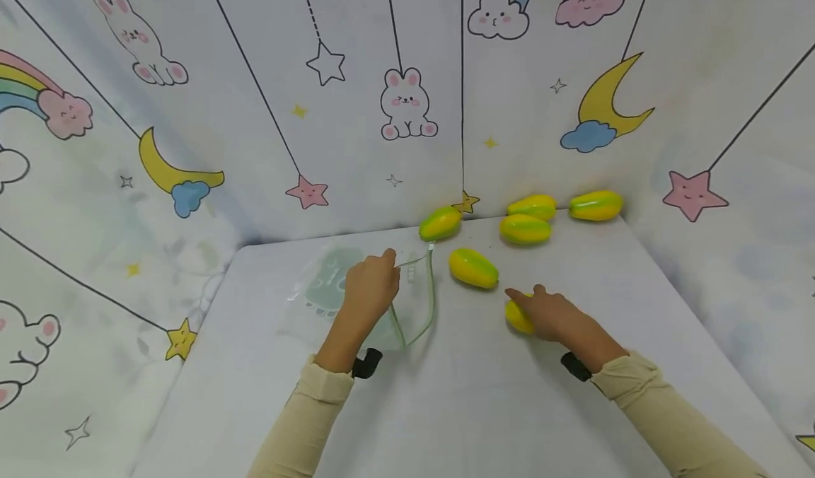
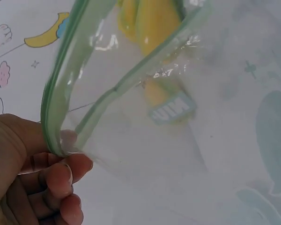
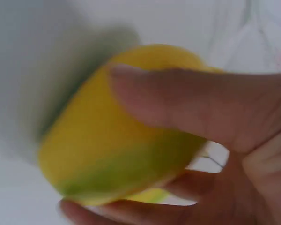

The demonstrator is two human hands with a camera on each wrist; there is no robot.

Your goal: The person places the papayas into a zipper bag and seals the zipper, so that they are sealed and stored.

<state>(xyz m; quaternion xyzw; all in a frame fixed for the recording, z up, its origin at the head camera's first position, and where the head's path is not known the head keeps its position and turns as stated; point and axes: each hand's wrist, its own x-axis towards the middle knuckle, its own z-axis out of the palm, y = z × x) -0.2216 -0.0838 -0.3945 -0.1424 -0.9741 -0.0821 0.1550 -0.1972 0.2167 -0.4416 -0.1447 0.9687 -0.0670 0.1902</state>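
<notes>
My left hand [image 1: 372, 283] pinches the green-edged mouth of a clear zip bag [image 2: 117, 140] between thumb and fingers. Its green rim [image 1: 432, 287] stands spread in a loop, facing right. Pale green print [image 1: 331, 280] covers the bag's body, which lies on the table to the left. Over on the right, my right hand [image 1: 550, 315] grips a yellow-and-green papaya [image 3: 117, 122], thumb across one side and fingers around the other. Much of that fruit is hidden by the hand in the head view. Another papaya [image 1: 474, 268] lies between the bag's mouth and my right hand.
Along the table's back edge lie several more papayas: one [image 1: 441, 223] behind the bag, a pair [image 1: 525, 230] right of centre and one [image 1: 596, 206] near the back right corner. Printed cloth walls [image 1: 356, 146] rise behind and beside the white table [image 1: 471, 407].
</notes>
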